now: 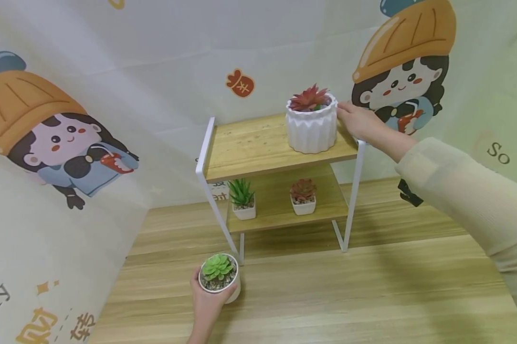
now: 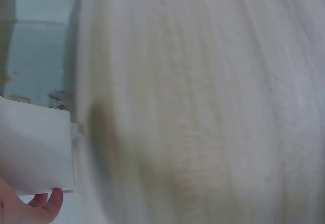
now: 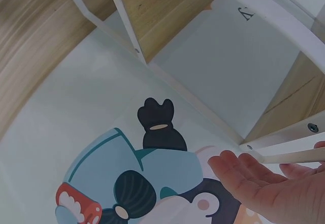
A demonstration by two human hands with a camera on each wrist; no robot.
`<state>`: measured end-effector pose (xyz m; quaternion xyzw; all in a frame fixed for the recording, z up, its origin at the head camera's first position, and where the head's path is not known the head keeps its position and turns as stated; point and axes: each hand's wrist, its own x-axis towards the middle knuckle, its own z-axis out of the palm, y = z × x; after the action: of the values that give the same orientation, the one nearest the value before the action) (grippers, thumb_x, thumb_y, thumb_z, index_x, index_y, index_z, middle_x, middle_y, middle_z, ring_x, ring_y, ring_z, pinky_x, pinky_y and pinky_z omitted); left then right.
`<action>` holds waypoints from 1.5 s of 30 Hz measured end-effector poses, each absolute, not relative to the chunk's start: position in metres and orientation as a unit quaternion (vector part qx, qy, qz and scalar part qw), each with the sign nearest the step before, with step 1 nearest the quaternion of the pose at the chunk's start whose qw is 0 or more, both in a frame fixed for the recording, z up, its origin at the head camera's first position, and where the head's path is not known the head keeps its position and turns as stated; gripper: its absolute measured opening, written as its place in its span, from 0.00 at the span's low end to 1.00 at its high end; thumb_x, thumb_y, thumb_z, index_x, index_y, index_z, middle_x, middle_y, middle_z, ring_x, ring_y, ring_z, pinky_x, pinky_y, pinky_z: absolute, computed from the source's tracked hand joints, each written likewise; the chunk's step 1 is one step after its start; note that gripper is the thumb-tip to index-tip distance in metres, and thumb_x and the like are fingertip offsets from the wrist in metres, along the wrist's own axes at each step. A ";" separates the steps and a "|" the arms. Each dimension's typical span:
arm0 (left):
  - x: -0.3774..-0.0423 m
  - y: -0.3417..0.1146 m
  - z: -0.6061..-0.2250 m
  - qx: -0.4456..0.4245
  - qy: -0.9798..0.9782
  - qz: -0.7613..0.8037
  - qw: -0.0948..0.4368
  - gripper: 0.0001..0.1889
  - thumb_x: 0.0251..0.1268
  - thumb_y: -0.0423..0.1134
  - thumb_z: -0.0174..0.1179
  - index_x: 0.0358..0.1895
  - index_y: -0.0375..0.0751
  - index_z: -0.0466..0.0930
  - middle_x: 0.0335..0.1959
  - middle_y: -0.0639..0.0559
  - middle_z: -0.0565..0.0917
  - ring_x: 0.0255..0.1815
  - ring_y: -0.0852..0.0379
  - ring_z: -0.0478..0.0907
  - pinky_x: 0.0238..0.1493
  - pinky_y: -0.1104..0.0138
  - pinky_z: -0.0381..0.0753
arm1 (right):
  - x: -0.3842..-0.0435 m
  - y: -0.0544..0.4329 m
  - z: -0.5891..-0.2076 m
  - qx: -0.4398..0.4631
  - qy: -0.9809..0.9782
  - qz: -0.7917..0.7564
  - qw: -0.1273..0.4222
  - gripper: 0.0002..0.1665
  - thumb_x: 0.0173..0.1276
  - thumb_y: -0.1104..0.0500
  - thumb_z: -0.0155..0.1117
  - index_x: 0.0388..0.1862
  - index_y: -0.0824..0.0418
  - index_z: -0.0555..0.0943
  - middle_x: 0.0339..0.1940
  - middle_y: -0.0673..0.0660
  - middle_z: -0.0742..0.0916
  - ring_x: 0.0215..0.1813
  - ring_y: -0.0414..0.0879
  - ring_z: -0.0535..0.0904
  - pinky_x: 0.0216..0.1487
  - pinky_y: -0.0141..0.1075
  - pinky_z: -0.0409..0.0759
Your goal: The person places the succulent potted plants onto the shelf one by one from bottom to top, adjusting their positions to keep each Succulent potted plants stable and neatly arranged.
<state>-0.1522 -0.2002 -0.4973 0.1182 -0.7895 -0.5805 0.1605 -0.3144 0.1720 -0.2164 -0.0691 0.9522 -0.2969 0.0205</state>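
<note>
My left hand (image 1: 208, 298) grips a round white pot holding a green succulent (image 1: 217, 266) over grey gravel, by the shelf's left front leg. In the left wrist view, fingers (image 2: 48, 206) curl under the white pot (image 2: 35, 148). On the upper board, at its right end, stands a ribbed white pot (image 1: 311, 126) with a red succulent (image 1: 310, 99). My right hand (image 1: 359, 122) reaches to that pot's right side, fingertips right at its wall. In the right wrist view, the right hand (image 3: 274, 188) shows extended fingers beside the shelf's white frame corner.
A two-tier shelf (image 1: 241, 143) with wooden boards and a white frame stands against a printed cloth backdrop (image 1: 168, 95). Its lower board carries a small pot with a spiky green plant (image 1: 243, 200) and one with a red succulent (image 1: 303, 197). Wood-grain table (image 1: 310, 291) lies below.
</note>
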 end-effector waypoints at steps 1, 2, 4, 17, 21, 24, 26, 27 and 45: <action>-0.150 -0.199 -0.493 0.119 -0.793 -0.577 0.157 0.53 0.30 0.29 0.75 0.64 0.29 0.50 0.60 0.30 0.62 0.61 0.35 0.61 0.63 0.44 0.58 | -0.314 0.172 -0.216 -0.069 0.952 -0.296 0.021 0.35 0.73 0.45 0.18 0.74 0.60 0.44 0.73 0.65 0.50 0.72 0.63 0.42 0.70 0.55 0.42; -0.148 -0.198 -0.489 0.117 -0.795 -0.575 0.156 0.53 0.29 0.29 0.75 0.64 0.29 0.50 0.60 0.30 0.63 0.61 0.35 0.62 0.63 0.44 0.58 | -0.314 0.173 -0.216 -0.069 0.952 -0.296 0.021 0.35 0.73 0.45 0.18 0.74 0.60 0.43 0.73 0.65 0.50 0.72 0.63 0.42 0.70 0.55 0.42; -0.145 -0.197 -0.478 0.109 -0.798 -0.572 0.154 0.52 0.29 0.30 0.75 0.63 0.28 0.52 0.59 0.30 0.64 0.60 0.36 0.63 0.63 0.45 0.59 | -0.315 0.173 -0.217 -0.069 0.952 -0.297 0.022 0.35 0.73 0.45 0.18 0.74 0.60 0.43 0.73 0.64 0.50 0.72 0.63 0.42 0.70 0.55 0.42; -0.146 -0.173 -0.382 0.034 -0.816 -0.568 0.101 0.47 0.33 0.31 0.74 0.61 0.30 0.56 0.57 0.36 0.68 0.58 0.44 0.66 0.61 0.54 0.64 | -0.315 0.173 -0.217 -0.072 0.949 -0.307 0.023 0.35 0.73 0.44 0.18 0.74 0.59 0.43 0.73 0.64 0.50 0.72 0.63 0.42 0.70 0.55 0.42; -0.150 -0.167 -0.347 0.004 -0.820 -0.565 0.088 0.45 0.35 0.31 0.74 0.61 0.31 0.57 0.57 0.37 0.68 0.58 0.45 0.67 0.61 0.56 0.65 | -0.315 0.173 -0.217 -0.071 0.949 -0.308 0.022 0.35 0.73 0.43 0.18 0.74 0.59 0.43 0.73 0.64 0.50 0.72 0.63 0.42 0.70 0.55 0.42; -0.154 -0.162 -0.321 -0.016 -0.822 -0.563 0.082 0.45 0.36 0.31 0.73 0.62 0.32 0.57 0.58 0.39 0.68 0.58 0.47 0.67 0.60 0.57 0.67 | -0.315 0.173 -0.217 -0.071 0.947 -0.311 0.023 0.35 0.73 0.43 0.18 0.74 0.59 0.43 0.73 0.64 0.50 0.72 0.63 0.42 0.69 0.56 0.41; -0.157 -0.160 -0.304 -0.023 -0.819 -0.570 0.069 0.45 0.37 0.30 0.73 0.63 0.34 0.56 0.59 0.41 0.67 0.58 0.49 0.67 0.59 0.59 0.68 | -0.315 0.173 -0.218 -0.070 0.946 -0.317 0.026 0.35 0.73 0.43 0.18 0.74 0.59 0.42 0.73 0.64 0.49 0.72 0.63 0.41 0.69 0.56 0.41; -0.158 -0.158 -0.297 -0.026 -0.814 -0.577 0.060 0.45 0.38 0.30 0.72 0.63 0.35 0.55 0.59 0.42 0.67 0.58 0.49 0.67 0.58 0.61 0.69 | -0.315 0.173 -0.218 -0.070 0.945 -0.319 0.027 0.35 0.73 0.43 0.18 0.74 0.58 0.42 0.73 0.64 0.49 0.72 0.63 0.41 0.69 0.57 0.41; -0.201 -0.141 -0.197 -0.063 -0.809 -0.581 0.061 0.44 0.48 0.36 0.67 0.67 0.37 0.49 0.61 0.44 0.64 0.56 0.53 0.68 0.54 0.63 0.72 | -0.315 0.171 -0.219 -0.066 0.941 -0.330 0.027 0.34 0.74 0.45 0.21 0.74 0.59 0.43 0.74 0.64 0.49 0.73 0.62 0.41 0.70 0.55 0.41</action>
<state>-0.2012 -0.1415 -0.1966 -0.0629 -0.8094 -0.5807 0.0611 -0.3153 0.1711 -0.2193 -0.0663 0.9411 -0.3305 0.0269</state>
